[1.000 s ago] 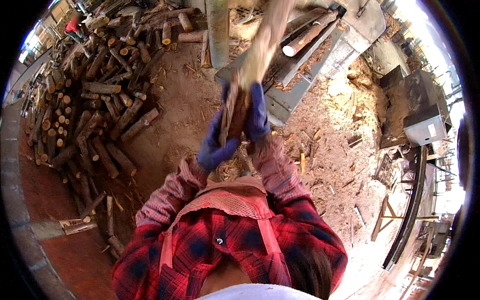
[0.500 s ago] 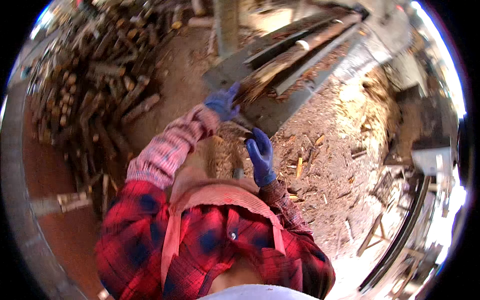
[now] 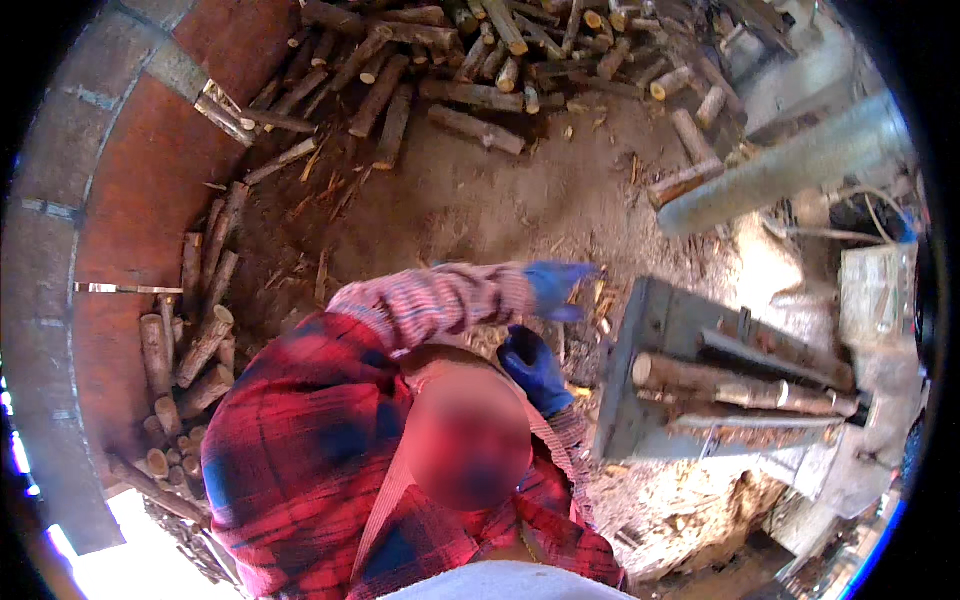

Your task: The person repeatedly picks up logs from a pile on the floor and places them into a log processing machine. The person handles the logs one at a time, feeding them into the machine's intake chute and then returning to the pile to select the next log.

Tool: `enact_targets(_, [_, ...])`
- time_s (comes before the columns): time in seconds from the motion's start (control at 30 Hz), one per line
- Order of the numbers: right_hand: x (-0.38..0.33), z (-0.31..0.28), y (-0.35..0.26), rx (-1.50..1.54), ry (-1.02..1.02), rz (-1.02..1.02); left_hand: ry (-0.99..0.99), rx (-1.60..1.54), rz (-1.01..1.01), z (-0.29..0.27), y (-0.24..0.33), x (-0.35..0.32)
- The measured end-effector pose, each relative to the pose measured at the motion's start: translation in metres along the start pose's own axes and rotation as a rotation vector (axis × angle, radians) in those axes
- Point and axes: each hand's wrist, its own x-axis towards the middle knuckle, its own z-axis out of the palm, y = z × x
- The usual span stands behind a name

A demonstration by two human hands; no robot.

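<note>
I wear blue gloves and a red plaid shirt. My left hand [image 3: 557,287] reaches out on a striped pink sleeve, fingers spread, holding nothing, just left of the grey steel bed [image 3: 650,320] of a log splitter. My right hand [image 3: 535,370] hangs close to my chest, its glove rounded and blurred; I see nothing in it. A long split log [image 3: 740,388] lies lengthwise on the bed, a short way right of both hands and touching neither.
Cut logs are heaped at the top [image 3: 480,40] and stacked along the left [image 3: 190,340] against a curved red brick wall [image 3: 130,180]. A thick grey post [image 3: 780,165] slants at upper right. Bark and chips cover the dirt ground [image 3: 470,200].
My head has turned, so the splitter now sits at the right and the log pile at the top. My left hand has come off the log; the log lies on the bed.
</note>
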Motion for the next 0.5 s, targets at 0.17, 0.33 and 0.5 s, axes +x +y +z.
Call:
enact_targets(0.17, [0.140, -0.024, 0.004, -0.213, -0.068, 0.025, -0.387, -0.109, -0.557, -0.044, -0.225, -0.070])
enact_targets(0.33, [0.242, -0.024, -0.051, -0.283, 0.050, -0.003, -0.451, -0.247, -0.904, -0.102, -0.302, -0.079])
enact_targets(0.5, [0.336, -0.041, -0.065, -0.240, 0.047, 0.064, -0.273, -0.270, -1.007, -0.098, -0.412, -0.038])
